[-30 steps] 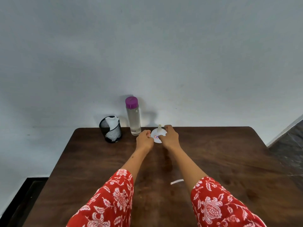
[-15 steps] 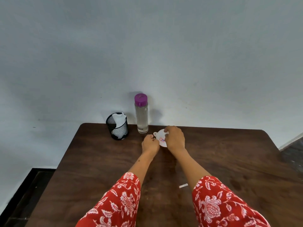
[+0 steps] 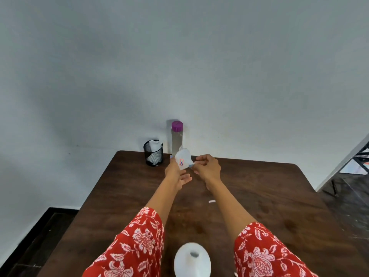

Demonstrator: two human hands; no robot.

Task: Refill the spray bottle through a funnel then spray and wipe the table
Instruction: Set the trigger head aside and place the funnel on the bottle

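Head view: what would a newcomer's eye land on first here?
Both hands lifting a white funnel above the far end of the dark table: left hand holds it, right hand pinches its edge. Behind stands a purple-capped bottle; a white bottle sits nearest.

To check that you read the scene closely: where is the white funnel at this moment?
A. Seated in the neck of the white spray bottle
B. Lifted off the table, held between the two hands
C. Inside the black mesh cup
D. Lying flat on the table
B: the white funnel is raised above the table, gripped by the left hand with the right hand pinching its edge; the white spray bottle stands open near the camera.
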